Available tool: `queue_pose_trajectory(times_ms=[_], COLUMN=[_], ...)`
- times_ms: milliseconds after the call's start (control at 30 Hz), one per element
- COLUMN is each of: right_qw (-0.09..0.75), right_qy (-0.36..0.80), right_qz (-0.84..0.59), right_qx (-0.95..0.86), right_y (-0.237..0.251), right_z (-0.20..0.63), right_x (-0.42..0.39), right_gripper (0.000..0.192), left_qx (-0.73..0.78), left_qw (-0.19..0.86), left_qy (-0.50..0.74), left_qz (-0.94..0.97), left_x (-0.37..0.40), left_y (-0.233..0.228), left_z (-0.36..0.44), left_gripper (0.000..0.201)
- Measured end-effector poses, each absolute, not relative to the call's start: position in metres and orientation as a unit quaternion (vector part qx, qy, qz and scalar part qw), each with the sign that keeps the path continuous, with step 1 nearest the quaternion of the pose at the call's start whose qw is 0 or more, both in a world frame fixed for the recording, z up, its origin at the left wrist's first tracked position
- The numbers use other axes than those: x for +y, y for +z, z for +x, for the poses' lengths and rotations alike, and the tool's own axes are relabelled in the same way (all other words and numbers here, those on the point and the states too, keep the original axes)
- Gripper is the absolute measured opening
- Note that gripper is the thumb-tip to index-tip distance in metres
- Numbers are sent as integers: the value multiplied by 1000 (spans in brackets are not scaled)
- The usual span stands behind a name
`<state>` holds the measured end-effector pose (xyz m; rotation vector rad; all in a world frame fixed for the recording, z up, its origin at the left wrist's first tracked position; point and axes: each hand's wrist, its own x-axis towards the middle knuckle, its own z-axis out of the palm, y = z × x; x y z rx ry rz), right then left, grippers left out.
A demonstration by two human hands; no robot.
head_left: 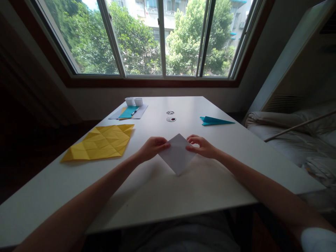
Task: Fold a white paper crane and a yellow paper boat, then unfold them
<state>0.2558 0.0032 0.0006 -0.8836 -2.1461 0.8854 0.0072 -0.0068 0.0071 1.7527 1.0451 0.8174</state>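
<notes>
So a white square of paper (177, 154) is being held corner-up like a diamond, roughly in the middle of the white surface (215, 182), a bit toward the near edge. The left hand (152, 147) is pinched on the paper's left corner and the right hand (202, 146) on its right corner, so both grips are closed narrow on the sheet, thumbs apparently on top, though the fingertips underneath can't really be seen. The lower point of the paper looks lifted slightly off the surface, hard to tell for sure.

Judging from that pose, a diagonal fold is probably being lined up. For it to come out clean, the two opposite corners should be matched exactly before any crease is pressed, and the sheet is best laid flat on the surface first. The crease should then be run outward from the middle, not from one end, otherwise the corners get dragged out of line.

Other stuff around: a big yellow creased sheet (101, 143) is lying near the left edge, a teal folded plane (215, 121) is sitting toward the right edge, and a stack of papers with a pen (130, 112) is parked at the far left corner by the window.
</notes>
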Motion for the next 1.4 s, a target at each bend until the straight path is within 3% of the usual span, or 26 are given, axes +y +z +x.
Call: queue_pose_trajectory(times_ms=[233, 367, 600, 733, 867, 1000, 1400], right_qw=[321, 311, 304, 279, 207, 190, 163], right_qy=[430, 354, 187, 140, 120, 117, 102], right_qz=[-351, -412, -451, -370, -294, -278, -285], right_qx=[-767, -780, -818, -875, -926, -934, -939], right_y=[-4, -8, -12, -11, -3, 2, 6], right_z=[258, 259, 260, 266, 270, 270, 265], right_x=[7, 9, 10, 11, 8, 5, 0], right_gripper=[33, 34, 32, 27, 33, 44, 30], left_qx=[441, 437, 445, 414, 408, 405, 407], left_qw=[478, 449, 124, 27, 7, 2, 12], left_qy=[353, 339, 227, 165, 144, 141, 131], left_qz=[673, 702, 857, 895, 902, 903, 904], left_x=[-7, -3, -3, -5, -5, -5, -6], left_y=[12, 7, -6, -7, -4, -4, -3], left_z=[8, 4, -2, -2, -2, -2, -1], left_gripper=[40, 41, 33, 23, 25, 25, 27])
